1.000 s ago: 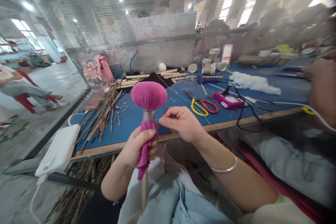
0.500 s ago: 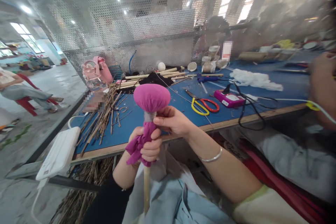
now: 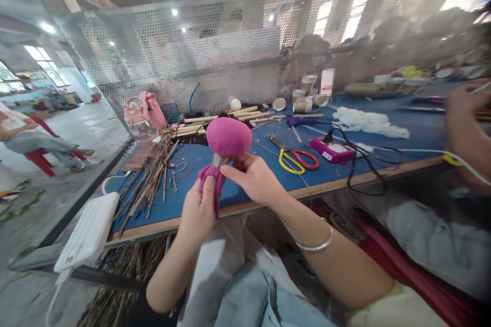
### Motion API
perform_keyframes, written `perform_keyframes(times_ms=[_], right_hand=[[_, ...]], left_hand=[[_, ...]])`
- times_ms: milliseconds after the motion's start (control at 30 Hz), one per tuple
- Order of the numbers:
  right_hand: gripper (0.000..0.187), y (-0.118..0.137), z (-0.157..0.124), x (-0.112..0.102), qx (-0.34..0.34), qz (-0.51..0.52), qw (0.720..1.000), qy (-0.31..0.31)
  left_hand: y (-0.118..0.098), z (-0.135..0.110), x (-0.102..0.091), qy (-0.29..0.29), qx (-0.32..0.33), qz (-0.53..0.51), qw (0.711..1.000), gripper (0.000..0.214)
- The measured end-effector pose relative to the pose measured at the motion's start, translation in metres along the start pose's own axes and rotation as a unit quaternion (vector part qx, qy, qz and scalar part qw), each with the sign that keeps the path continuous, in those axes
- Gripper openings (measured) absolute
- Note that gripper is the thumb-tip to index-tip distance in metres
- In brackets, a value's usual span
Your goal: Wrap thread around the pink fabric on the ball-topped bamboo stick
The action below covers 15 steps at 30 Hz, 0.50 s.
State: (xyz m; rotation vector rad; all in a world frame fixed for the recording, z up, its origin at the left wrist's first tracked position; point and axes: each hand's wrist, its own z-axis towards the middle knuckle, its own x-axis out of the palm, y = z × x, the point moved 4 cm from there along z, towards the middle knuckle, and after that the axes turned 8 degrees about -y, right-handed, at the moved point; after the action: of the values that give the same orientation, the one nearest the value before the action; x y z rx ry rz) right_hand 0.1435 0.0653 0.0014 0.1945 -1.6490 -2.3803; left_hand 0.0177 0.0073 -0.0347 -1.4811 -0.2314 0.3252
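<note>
A mallet-shaped, cloth-wrapped stick with a rounded magenta head (image 3: 229, 136) is held over the table's front edge, tilted with its head up and to the right. Around its neck runs a shiny grey band (image 3: 218, 160); whether it is tape or wire I cannot tell. My left hand (image 3: 199, 207) is closed round the gathered magenta cloth (image 3: 212, 178) below the band, thumb on top. The bare wooden part of the stick is hidden. At the neck, just under the head, my right hand (image 3: 255, 179) pinches with its thumb against the band; its fingertips are partly hidden behind.
On the blue table (image 3: 238, 194) lie dry twigs (image 3: 148, 184), pale sticks (image 3: 195, 129), scissors (image 3: 293, 158), a glue gun (image 3: 303, 120), a purple box with a cord (image 3: 333, 149) and white cloth (image 3: 370, 121). A white power bank (image 3: 88, 230) sits at the left edge. Another person's arm (image 3: 466, 127) is at right.
The head has tipped to the right, and the stick's lower end has gone out of sight. My left hand has turned, its thumb now over the cloth. My right hand stays at the neck.
</note>
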Motion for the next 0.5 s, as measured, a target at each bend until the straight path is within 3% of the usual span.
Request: perform_keyframes(times_ms=[133, 267, 367, 500], right_hand=[[0.020, 0.003, -0.004, -0.006, -0.002, 0.006, 0.999, 0.038], [0.028, -0.001, -0.007, -0.008, 0.050, 0.106, 0.993, 0.032], [0.032, -0.006, -0.009, -0.005, 0.087, 0.143, 0.985, 0.037], [0.033, -0.005, -0.012, -0.003, 0.077, 0.122, 0.989, 0.045]], left_hand=[[0.000, 0.002, -0.003, 0.052, -0.046, -0.031, 0.997, 0.049], [-0.001, -0.005, 0.003, 0.115, -0.125, -0.124, 0.978, 0.046], [-0.003, -0.010, 0.007, 0.126, -0.166, -0.169, 0.963, 0.045], [-0.003, -0.010, 0.007, 0.115, -0.164, -0.186, 0.962, 0.044]])
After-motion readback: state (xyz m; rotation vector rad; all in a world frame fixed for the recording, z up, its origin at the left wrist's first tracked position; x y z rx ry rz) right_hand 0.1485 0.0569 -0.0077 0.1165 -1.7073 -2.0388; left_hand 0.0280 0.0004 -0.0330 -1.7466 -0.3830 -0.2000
